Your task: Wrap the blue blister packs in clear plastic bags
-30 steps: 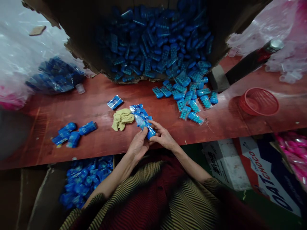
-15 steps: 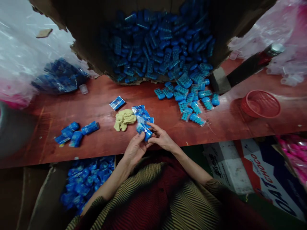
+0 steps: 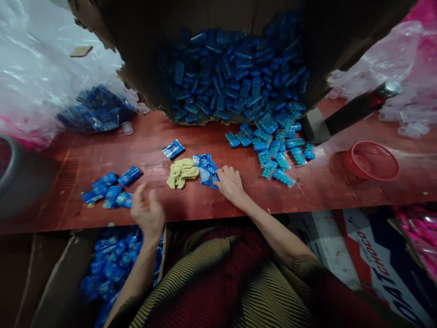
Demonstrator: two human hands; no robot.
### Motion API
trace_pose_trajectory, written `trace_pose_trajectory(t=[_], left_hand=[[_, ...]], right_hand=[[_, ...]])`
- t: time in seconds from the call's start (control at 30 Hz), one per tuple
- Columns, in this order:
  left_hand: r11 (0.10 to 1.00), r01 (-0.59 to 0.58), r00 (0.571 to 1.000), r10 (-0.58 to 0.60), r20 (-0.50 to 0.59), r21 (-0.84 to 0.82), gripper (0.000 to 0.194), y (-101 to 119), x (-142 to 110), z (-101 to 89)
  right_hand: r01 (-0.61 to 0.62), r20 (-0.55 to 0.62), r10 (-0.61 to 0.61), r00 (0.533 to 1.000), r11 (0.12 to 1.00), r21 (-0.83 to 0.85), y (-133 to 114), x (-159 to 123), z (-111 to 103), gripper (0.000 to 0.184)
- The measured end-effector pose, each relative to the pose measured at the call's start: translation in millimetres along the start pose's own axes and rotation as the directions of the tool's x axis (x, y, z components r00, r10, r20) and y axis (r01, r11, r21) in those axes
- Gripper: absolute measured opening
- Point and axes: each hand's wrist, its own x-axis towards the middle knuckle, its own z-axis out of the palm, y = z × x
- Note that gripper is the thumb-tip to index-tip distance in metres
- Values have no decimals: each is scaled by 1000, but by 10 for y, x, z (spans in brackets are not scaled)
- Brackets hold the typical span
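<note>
My left hand (image 3: 148, 212) is slightly blurred over the table's front edge, fingers apart and holding nothing. Just beyond its fingertips lies a small blue packet (image 3: 124, 199), beside several other filled blue packets (image 3: 111, 196). My right hand (image 3: 232, 186) rests on the table with curled fingers, gripping the right edge of some flat, overlapping blue sachets (image 3: 205, 169). A crumpled yellow cloth or glove (image 3: 183, 172) touches those sachets on their left. One more flat blue sachet (image 3: 173, 149) lies behind it.
An open cardboard box (image 3: 136, 86) spills clear containers of blue beads (image 3: 273, 152) onto the red table (image 3: 205, 205). To the right are a red plastic basket (image 3: 372, 160) and a dark-handled tool (image 3: 351, 111). A grey bucket (image 3: 23, 182) stands left. Below, blue pieces (image 3: 112, 264) fill a box.
My left hand has moved left, away from my right hand, and the packet held between them now lies with the left group. My right hand has shifted slightly right onto the flat sachets.
</note>
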Motion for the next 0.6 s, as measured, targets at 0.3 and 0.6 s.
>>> trace_pose_trajectory(t=[0.3, 0.6], left_hand=[[785, -506, 746, 191, 638, 357, 35, 186, -91, 874], [622, -564, 751, 114, 650, 543, 31, 322, -21, 986]], right_hand=[[79, 94, -74, 993, 996, -51, 1, 132, -99, 28], [262, 93, -257, 962, 964, -50, 82, 289, -121, 28]])
